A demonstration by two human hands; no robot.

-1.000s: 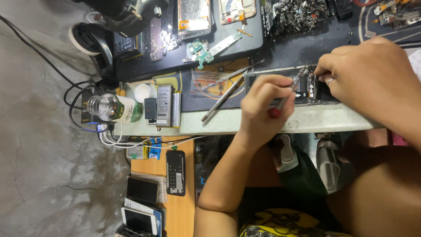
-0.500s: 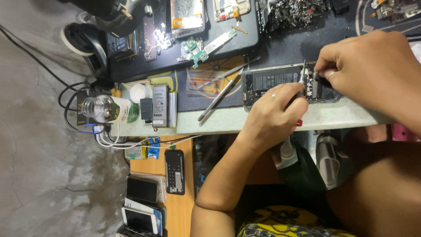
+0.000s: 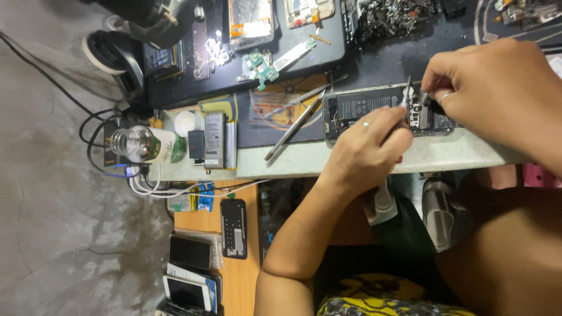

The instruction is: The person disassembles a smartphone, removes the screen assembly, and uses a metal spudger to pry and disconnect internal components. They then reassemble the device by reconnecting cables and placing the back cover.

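While pinching thin tweezers (image 3: 408, 93), left hand (image 3: 366, 149) closed over one opened phone (image 3: 374, 111) near bench edge; right hand (image 3: 497, 88) curled, fingertips on phone's right end. Left: two loose tweezers (image 3: 295, 120), one clear bottle (image 3: 146, 145), contents unclear.

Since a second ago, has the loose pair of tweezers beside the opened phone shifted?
No. The tweezers lie at the same angle, tip toward the opened phone, handle at the counter edge.
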